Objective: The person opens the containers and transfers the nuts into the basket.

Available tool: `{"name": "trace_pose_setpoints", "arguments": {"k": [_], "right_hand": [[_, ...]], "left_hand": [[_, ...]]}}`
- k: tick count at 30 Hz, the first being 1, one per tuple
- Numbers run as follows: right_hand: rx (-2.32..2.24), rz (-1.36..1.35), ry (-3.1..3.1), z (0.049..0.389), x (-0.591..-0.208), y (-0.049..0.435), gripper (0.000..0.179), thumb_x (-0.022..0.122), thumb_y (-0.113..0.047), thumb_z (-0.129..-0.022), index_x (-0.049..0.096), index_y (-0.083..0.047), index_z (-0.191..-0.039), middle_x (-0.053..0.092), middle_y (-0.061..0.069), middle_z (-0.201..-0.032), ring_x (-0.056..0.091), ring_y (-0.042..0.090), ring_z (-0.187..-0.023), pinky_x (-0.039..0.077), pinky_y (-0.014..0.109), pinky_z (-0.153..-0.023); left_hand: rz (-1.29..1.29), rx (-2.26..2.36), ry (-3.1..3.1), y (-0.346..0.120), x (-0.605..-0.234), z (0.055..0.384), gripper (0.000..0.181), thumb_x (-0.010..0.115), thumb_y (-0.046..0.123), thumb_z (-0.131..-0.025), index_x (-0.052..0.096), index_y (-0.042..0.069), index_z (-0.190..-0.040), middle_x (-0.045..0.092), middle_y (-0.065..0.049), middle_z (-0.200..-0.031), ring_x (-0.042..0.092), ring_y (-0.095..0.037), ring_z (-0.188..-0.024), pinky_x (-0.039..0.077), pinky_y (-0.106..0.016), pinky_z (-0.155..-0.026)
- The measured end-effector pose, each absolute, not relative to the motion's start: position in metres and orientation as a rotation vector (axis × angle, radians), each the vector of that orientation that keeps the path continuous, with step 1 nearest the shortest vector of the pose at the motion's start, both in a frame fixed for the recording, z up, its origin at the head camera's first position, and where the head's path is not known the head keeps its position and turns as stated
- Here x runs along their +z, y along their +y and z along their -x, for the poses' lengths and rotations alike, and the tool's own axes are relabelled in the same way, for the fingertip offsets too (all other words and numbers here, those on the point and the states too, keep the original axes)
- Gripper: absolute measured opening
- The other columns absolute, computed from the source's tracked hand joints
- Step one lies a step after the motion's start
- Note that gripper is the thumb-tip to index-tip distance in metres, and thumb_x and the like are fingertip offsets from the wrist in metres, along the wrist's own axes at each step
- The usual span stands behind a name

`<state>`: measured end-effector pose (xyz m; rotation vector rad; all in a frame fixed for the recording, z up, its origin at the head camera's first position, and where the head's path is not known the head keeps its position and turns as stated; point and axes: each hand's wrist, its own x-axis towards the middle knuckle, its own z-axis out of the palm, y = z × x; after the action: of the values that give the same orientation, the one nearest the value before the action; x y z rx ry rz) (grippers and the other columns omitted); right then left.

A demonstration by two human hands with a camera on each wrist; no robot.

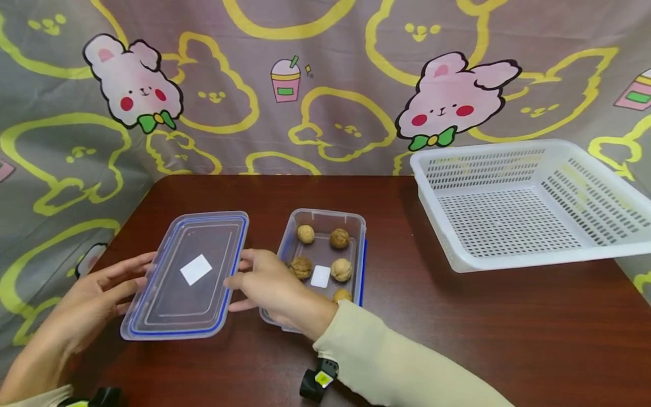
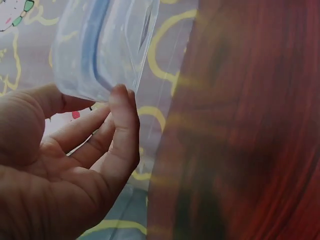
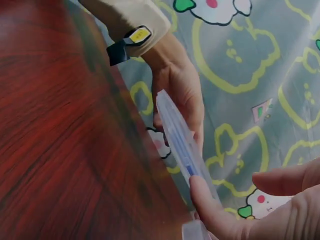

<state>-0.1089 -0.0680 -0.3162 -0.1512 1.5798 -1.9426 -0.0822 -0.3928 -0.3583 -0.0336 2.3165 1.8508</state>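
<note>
A clear plastic lid (image 1: 178, 305) with a blue seal and a white square label is raised and tilted at the left of the table. My left hand (image 1: 94, 299) pinches its left edge, and in the left wrist view thumb and fingers meet the lid's corner (image 2: 80, 85). At the opposite edge my right hand (image 1: 277, 288) grips the lid between thumb and fingers. Partly behind the right forearm stands a clear plastic box (image 1: 325, 213). Several walnuts, including a dark walnut (image 1: 339, 238), lie in it around a white label (image 1: 320, 276).
A white perforated plastic basket (image 1: 458, 254) stands at the table's right side. Blue edging (image 1: 363, 277) shows along the box's right side. Behind the brown table (image 1: 417, 339) hangs a patterned cloth (image 1: 335, 68).
</note>
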Motion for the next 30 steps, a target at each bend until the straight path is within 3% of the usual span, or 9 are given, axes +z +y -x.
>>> {"name": "trace_pose_setpoints", "arguments": {"k": [4,9,16,23,26,30], "right_hand": [[-1.903,0.085,1.594,0.11,-0.318,-0.081,0.052,0.061,0.004,-0.098,0.048,0.007,-0.148,0.061,0.018,-0.136,0.067,0.031,-0.123,0.063,0.05,-0.088],[-1.84,0.028,1.681,0.111,-0.321,-0.093,0.036,0.066,0.002,-0.095,0.059,0.004,-0.131,0.063,0.013,-0.128,0.067,0.03,-0.118,0.063,0.053,-0.086],[-1.817,-0.04,1.674,0.116,-0.324,-0.098,0.056,0.067,0.001,-0.094,0.045,0.011,-0.144,0.054,0.02,-0.143,0.055,0.034,-0.134,0.06,0.058,-0.092],[-1.809,-0.082,1.658,0.118,-0.324,-0.106,0.052,0.068,0.001,-0.092,0.049,0.008,-0.14,0.054,0.022,-0.148,0.05,0.038,-0.141,0.053,0.069,-0.098],[-1.752,-0.082,1.72,0.116,-0.324,-0.109,0.06,0.07,-0.002,-0.091,0.047,0.007,-0.145,0.053,0.022,-0.149,0.051,0.04,-0.141,0.053,0.069,-0.098],[-1.663,-0.067,1.809,0.115,-0.325,-0.113,0.05,0.072,-0.005,-0.09,0.053,0.005,-0.135,0.058,0.018,-0.138,0.058,0.036,-0.131,0.056,0.067,-0.094]], "left_hand": [[0.085,1.759,2.384,-0.397,-0.366,0.082,0.048,0.055,0.008,-0.109,0.056,0.03,-0.151,0.068,0.028,-0.12,0.072,0.0,-0.099,0.062,-0.027,-0.071],[0.125,1.636,2.466,-0.4,-0.373,0.084,0.051,0.057,0.012,-0.108,0.051,0.026,-0.157,0.065,0.033,-0.118,0.068,0.007,-0.1,0.061,-0.024,-0.072],[0.138,1.569,2.479,-0.401,-0.377,0.093,0.048,0.054,0.02,-0.111,0.048,0.019,-0.158,0.064,0.036,-0.118,0.066,0.009,-0.101,0.06,-0.021,-0.074],[0.191,1.457,2.516,-0.399,-0.38,0.092,0.047,0.043,0.032,-0.114,0.049,0.014,-0.157,0.061,0.038,-0.113,0.066,0.008,-0.099,0.06,-0.022,-0.076],[0.211,1.457,2.512,-0.398,-0.382,0.092,0.048,0.042,0.032,-0.114,0.049,0.01,-0.156,0.062,0.037,-0.111,0.065,0.009,-0.099,0.06,-0.022,-0.077],[0.221,1.421,2.534,-0.397,-0.383,0.093,0.054,0.04,0.032,-0.115,0.043,-0.001,-0.157,0.061,0.037,-0.11,0.065,0.01,-0.098,0.06,-0.021,-0.077]]}}
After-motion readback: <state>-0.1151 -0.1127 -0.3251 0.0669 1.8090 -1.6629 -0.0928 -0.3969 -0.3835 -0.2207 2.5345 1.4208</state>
